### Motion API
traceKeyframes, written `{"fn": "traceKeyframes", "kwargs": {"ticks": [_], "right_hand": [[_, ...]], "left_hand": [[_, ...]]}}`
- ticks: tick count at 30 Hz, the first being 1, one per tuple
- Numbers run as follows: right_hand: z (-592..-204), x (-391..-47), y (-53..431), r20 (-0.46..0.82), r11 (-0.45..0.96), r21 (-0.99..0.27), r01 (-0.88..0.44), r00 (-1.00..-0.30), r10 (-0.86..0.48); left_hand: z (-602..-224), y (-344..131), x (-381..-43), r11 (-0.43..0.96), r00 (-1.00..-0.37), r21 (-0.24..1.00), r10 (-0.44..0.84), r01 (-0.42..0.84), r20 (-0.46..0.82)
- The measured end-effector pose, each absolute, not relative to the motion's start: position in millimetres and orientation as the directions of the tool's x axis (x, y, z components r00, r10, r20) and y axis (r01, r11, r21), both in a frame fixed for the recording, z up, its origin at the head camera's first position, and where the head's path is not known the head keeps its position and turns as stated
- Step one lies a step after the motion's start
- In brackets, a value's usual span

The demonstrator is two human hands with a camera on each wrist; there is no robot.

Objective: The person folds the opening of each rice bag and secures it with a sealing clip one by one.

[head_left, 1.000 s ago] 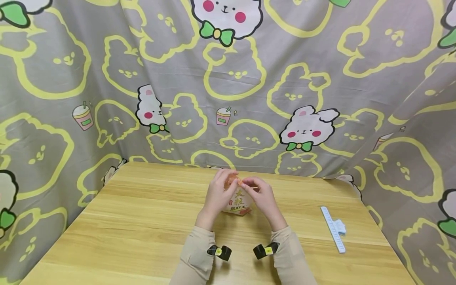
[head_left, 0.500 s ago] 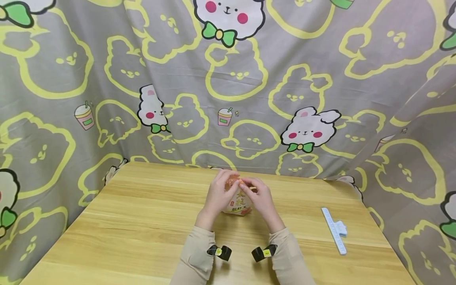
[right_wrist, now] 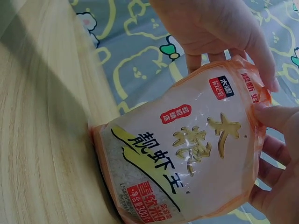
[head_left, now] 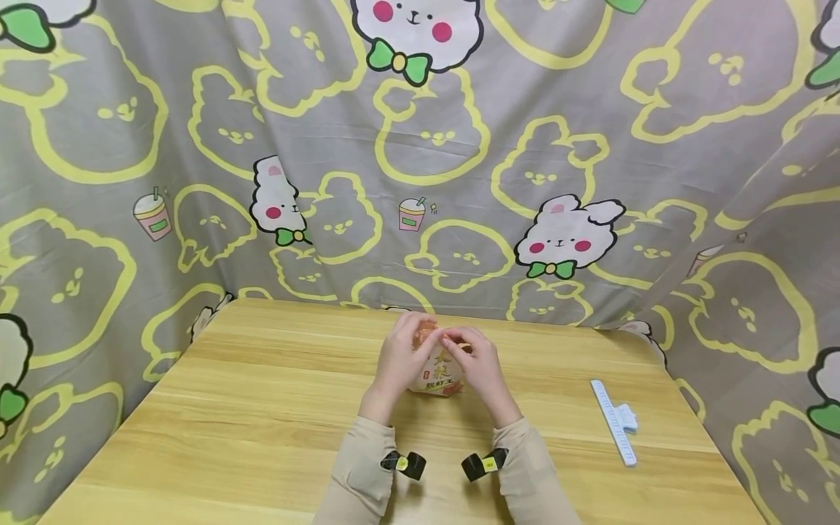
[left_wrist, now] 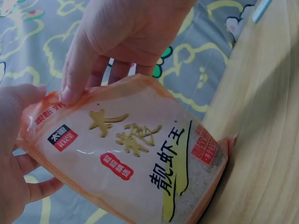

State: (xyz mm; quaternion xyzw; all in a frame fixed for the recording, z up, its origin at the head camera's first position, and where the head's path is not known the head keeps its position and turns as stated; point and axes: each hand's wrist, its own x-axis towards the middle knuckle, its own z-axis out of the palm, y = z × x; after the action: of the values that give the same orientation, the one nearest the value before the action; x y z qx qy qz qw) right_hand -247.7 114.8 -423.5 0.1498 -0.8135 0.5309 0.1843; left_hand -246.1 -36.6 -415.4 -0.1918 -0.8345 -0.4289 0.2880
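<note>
A rice bag point(head_left: 438, 378) with orange edges, gold characters and a clear lower window stands on the table. Rice grains show through the window in the left wrist view, on the bag point(left_wrist: 126, 140). My left hand point(head_left: 400, 357) holds its top edge from the left, thumb on the front and the other fingers behind. From the right, my right hand point(head_left: 482, 361) pinches the same top edge, with its thumb point(right_wrist: 273, 114) on the front. Both thumb tips lie close together at the folded top. The bag's back is hidden.
A light blue bag clip point(head_left: 615, 423) lies on the wooden table point(head_left: 262, 423) to the right of the hands. Patterned grey curtain point(head_left: 341, 146) hangs behind the table and along both sides. Small black cameras point(head_left: 412, 465) are strapped to the wrists.
The right hand has shifted slightly inward along the bag's top, its fingertips nearer the left thumb. The left hand and the bag stay almost where they were; the clip has not moved.
</note>
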Motion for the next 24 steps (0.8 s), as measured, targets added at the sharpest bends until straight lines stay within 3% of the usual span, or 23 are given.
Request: {"fn": "traceKeyframes", "kwargs": {"ticks": [8, 17, 24], "right_hand": [[-429.3, -251.6, 120.1, 0.485, 0.368, -0.797, -0.479, -0.871, -0.084], [-428.9, -252.3, 128.7, 0.533, 0.470, -0.695, -0.545, -0.828, -0.172], [-428.0, -254.1, 134.0, 0.513, 0.482, -0.687, -0.543, -0.833, -0.207]], "left_hand": [[-414.4, -37.3, -246.6, 0.534, -0.757, 0.612, 0.085, 0.584, 0.648], [-417.5, -38.4, -247.9, 0.517, -0.762, 0.621, 0.099, 0.589, 0.640], [-415.0, -38.7, -247.1, 0.510, -0.770, 0.632, 0.103, 0.584, 0.629]]}}
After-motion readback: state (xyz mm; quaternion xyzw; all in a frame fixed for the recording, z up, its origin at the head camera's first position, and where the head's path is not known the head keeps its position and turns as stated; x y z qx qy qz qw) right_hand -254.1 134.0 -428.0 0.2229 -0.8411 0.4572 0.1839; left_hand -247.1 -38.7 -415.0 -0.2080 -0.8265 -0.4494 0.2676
